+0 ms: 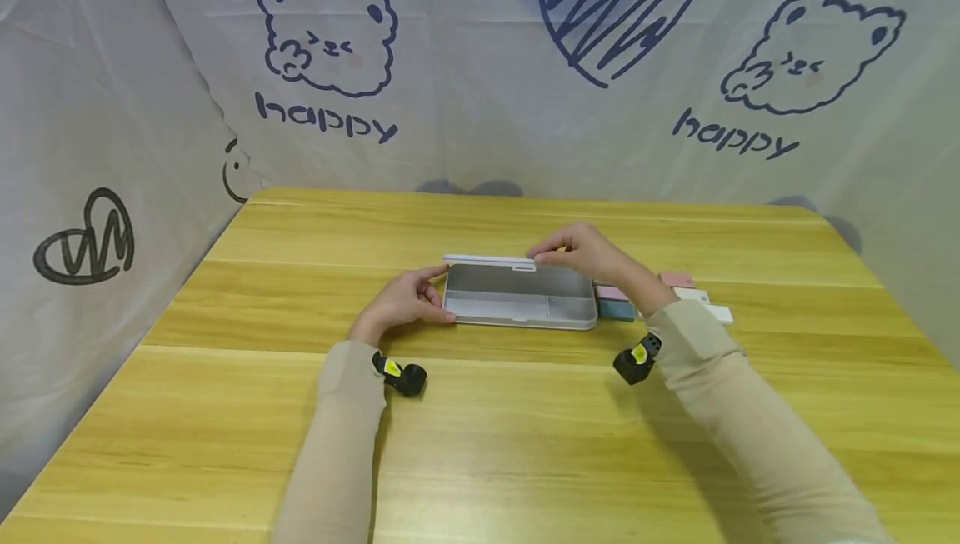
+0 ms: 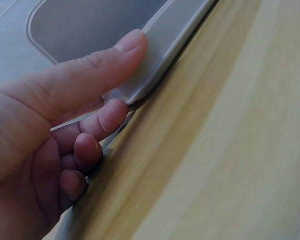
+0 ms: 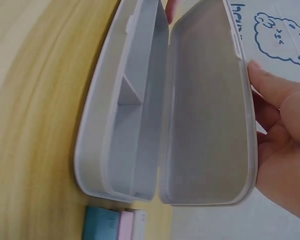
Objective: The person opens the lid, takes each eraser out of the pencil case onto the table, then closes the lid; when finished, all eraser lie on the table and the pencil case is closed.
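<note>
A pale grey plastic pencil case [image 1: 517, 322] lies on the table with its hinged lid [image 3: 205, 120] raised at the back. Inside the base, a short divider [image 3: 130, 93] separates the compartments, and nothing lies in the parts that show. My left hand [image 1: 405, 298] grips the case's left end, its thumb at the front corner and the index finger reaching to the back corner. With thumb and fingers, my right hand [image 1: 588, 254] pinches the lid's upper edge near the latch tab. The right wrist view shows the lid tilted well away from the base.
Beside the case's right end lie several small rectangular blocks, among them a teal one [image 1: 617, 311], a pink one [image 1: 677, 279] and a white one [image 1: 718, 313]. My right forearm passes over part of them. Behind the wooden table [image 1: 480, 436] hangs a printed white cloth [image 1: 465, 69].
</note>
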Motion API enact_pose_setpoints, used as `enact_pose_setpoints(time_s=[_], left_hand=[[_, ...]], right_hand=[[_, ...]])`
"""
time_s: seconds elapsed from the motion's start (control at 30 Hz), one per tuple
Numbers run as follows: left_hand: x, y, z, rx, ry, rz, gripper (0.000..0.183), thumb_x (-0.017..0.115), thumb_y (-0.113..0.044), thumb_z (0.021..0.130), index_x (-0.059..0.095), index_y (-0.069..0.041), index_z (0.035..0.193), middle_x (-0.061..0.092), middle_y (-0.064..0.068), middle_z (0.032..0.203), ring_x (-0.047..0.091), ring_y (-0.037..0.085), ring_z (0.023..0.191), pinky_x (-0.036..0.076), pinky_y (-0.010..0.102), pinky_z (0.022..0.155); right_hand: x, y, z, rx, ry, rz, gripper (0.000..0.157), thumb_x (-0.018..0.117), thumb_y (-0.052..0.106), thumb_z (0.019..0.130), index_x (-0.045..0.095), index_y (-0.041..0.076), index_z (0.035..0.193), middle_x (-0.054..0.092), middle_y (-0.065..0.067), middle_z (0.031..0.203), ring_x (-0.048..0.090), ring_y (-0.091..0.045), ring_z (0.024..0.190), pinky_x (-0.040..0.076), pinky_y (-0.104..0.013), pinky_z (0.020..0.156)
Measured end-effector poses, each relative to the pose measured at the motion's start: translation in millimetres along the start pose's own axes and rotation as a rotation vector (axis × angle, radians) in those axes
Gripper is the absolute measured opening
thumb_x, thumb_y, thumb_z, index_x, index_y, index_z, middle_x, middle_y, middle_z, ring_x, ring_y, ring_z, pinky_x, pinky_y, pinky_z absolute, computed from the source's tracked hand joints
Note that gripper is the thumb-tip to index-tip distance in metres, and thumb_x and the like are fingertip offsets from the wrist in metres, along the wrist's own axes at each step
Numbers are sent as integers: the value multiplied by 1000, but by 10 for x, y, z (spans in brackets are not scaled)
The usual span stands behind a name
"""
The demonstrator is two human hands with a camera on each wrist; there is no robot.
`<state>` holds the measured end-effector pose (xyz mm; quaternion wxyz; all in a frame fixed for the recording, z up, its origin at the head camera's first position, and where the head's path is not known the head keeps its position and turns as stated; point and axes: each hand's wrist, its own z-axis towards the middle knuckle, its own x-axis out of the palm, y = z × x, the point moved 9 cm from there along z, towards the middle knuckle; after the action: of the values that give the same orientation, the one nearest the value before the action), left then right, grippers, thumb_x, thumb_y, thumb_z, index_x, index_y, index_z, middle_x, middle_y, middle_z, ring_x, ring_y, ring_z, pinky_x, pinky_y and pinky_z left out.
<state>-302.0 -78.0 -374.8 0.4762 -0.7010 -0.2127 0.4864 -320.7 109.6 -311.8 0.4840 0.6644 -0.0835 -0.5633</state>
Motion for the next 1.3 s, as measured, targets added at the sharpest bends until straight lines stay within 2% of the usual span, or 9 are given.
enact_pose_setpoints(time_s=[0.07,0.17,0.3,0.37,0.57,0.73,0.87,0.97,1.3], left_hand=[[-1,22,10,-7,-3,4,80,74,-3,71,28,8,135,55,10,74,46,13,62,37,26,64],[0,154,78,-20,-12,-2,83,76,-6,69,28,7,136,55,8,75,46,14,64,37,27,66],[1,311,164,-18,-17,-22,88,78,-9,67,27,4,137,56,7,75,48,15,66,37,27,68],[0,327,179,-7,-17,-33,88,79,-9,66,28,4,137,56,7,75,49,16,67,38,27,68],[-5,330,194,11,-20,-57,86,79,-6,65,31,5,135,56,7,73,50,16,66,39,27,68],[-4,346,195,-4,-20,-43,86,79,-7,65,31,4,136,57,6,73,49,14,65,38,26,67],[-5,333,200,7,-19,-31,85,78,-7,66,32,5,135,56,6,73,48,13,63,37,25,64],[-12,319,202,15,-20,-22,85,78,-7,65,32,6,135,55,5,72,47,13,63,37,25,63],[-18,337,205,-2,-24,-25,84,78,-7,66,32,5,135,55,5,73,47,14,64,37,25,63]], right_hand=[[37,-28,-11,12,23,28,20,60,3,84,66,-6,101,63,-17,101,59,-26,91,46,-32,73],[91,-60,-28,19,49,56,21,64,3,81,66,-6,100,62,-18,104,57,-28,96,46,-35,78],[171,-102,-65,31,87,73,25,67,4,78,66,-5,101,58,-18,111,57,-27,98,47,-31,75],[210,-115,-85,35,105,74,26,68,5,78,65,-4,103,56,-18,114,57,-26,98,46,-27,70],[289,-94,-121,-42,111,35,25,67,3,78,65,-6,101,54,-21,116,56,-28,99,43,-23,63],[354,-90,-125,-118,89,-74,28,70,3,74,65,-6,100,56,-21,113,57,-27,85,38,-23,61],[390,-87,-132,-139,70,-179,33,73,8,70,65,-5,100,55,-20,114,53,-31,93,40,-32,75],[410,-108,-136,-127,61,-224,35,75,10,69,66,-3,100,54,-18,117,48,-34,103,35,-42,88],[434,-116,-150,-121,65,-274,37,74,12,70,65,-2,102,53,-18,120,45,-36,108,31,-44,93]])
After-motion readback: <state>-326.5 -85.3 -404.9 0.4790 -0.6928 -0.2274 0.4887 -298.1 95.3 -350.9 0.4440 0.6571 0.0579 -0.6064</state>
